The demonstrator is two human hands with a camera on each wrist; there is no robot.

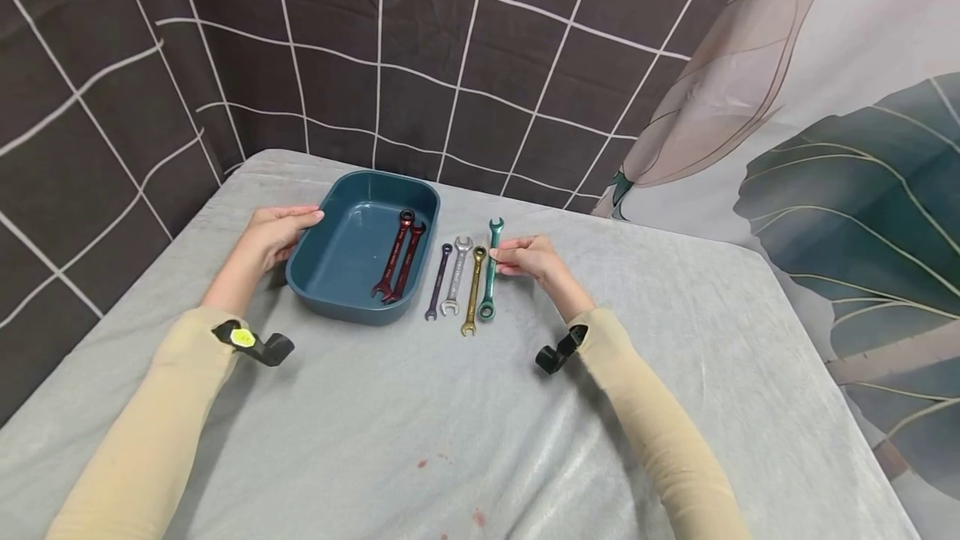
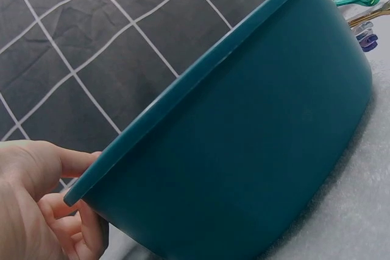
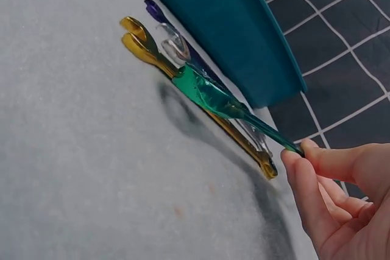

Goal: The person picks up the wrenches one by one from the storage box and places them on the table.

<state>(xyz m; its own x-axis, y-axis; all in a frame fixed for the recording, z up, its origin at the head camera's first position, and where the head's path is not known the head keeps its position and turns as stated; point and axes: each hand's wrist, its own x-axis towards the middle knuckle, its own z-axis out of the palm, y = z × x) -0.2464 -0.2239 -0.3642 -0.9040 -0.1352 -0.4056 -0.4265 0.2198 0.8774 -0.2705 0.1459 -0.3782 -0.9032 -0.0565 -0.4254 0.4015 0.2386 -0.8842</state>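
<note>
My left hand pinches the left rim of a blue-green plastic basin, thumb over the edge and fingers beneath it. Two dark red wrenches lie side by side in the basin's right part. Between thumb and fingers, my right hand holds a green wrench by its middle; in the right wrist view a shadow lies on the cloth below it. Just left of it lie a gold wrench, a silver wrench and a small purple wrench, roughly parallel on the cloth.
A grey cloth covers the table, with a few reddish spots near the front. Behind stands a dark curtain with a white grid. A leaf-patterned curtain hangs along the right. Each wrist carries a black camera mount.
</note>
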